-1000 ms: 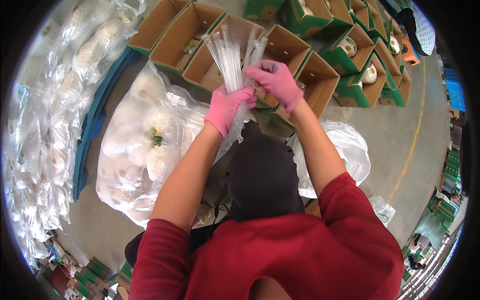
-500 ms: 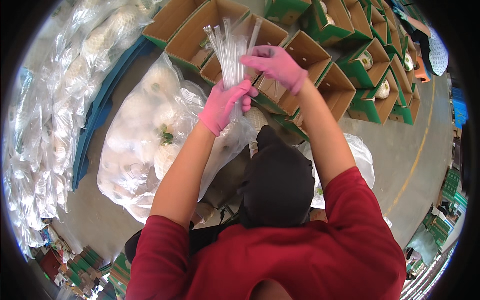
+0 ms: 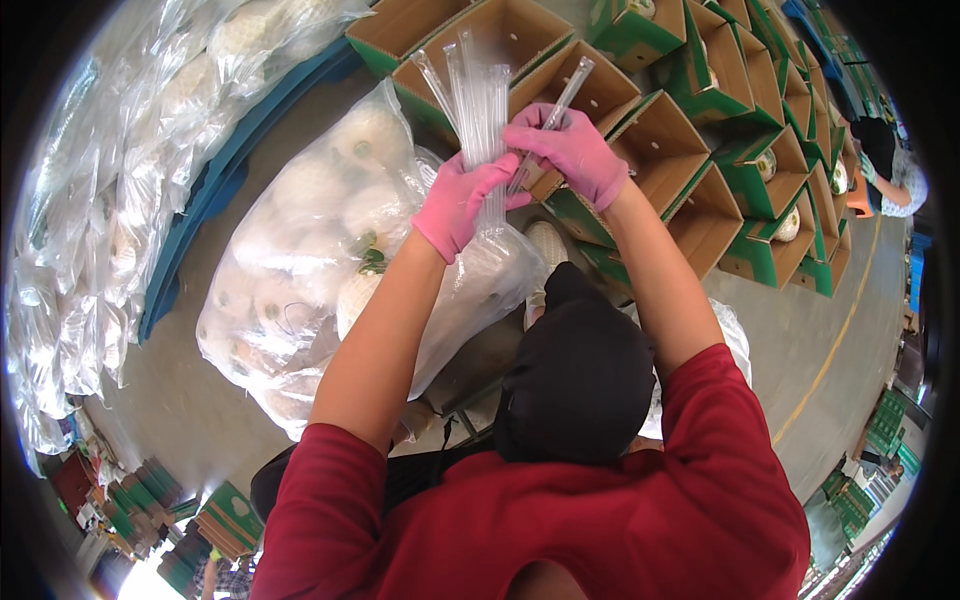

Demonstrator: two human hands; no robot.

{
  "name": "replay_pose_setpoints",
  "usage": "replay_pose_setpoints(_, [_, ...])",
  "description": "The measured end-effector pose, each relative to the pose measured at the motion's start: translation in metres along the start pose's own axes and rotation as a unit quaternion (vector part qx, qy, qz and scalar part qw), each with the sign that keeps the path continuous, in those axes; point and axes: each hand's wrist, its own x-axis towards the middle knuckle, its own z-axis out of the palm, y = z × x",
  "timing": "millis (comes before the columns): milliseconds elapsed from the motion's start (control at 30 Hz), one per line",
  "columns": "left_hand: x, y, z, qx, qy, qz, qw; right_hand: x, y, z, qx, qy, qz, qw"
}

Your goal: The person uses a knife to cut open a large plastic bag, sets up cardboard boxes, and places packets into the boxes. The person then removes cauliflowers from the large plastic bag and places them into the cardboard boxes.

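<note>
Pink-gloved left hand [image 3: 462, 205]: wraps one bundle of clear plastic tubes [image 3: 484, 130], count unclear. Pink-gloved right hand [image 3: 572, 155]: pinches one clear plastic tube [image 3: 572, 84]. Transparent plastic bag [image 3: 465, 305], one: holds many pale round fruits [image 3: 362, 137]. Open green-and-brown cardboard boxes [image 3: 655, 150]: over five; at least two contain fruit.

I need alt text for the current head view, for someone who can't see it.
The pink-gloved left hand grips a bundle of clear, straw-like sticks while the right hand holds a single stick slanted beside it. A big clear bag of pale round fruit lies to the left; open boxes stand ahead and right.
</note>
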Motion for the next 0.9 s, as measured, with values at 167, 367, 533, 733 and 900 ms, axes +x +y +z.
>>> replay_pose_setpoints(167, [-0.006, 0.008, -0.008, 0.002, -0.006, -0.045, 0.999, 0.001, -0.002, 0.011, -0.047, 0.026, -0.005, 0.999])
replay_pose_setpoints(367, [0.002, 0.003, -0.028, -0.021, 0.002, -0.008, 1.0, 0.013, -0.001, 0.014, -0.058, 0.093, -0.008, 0.994])
replay_pose_setpoints(533, [0.001, 0.015, -0.03, -0.021, 0.032, -0.011, 0.999, 0.018, -0.016, -0.01, 0.015, 0.075, -0.027, 0.997])
replay_pose_setpoints(733, [0.009, 0.007, -0.019, 0.125, 0.05, 0.027, 0.991, 0.021, -0.005, 0.022, -0.05, 0.072, -0.013, 0.996])
replay_pose_setpoints(900, [-0.005, 0.018, -0.034, 0.044, 0.012, -0.009, 0.999, 0.047, -0.012, -0.042, -0.108, 0.239, -0.059, 0.963])
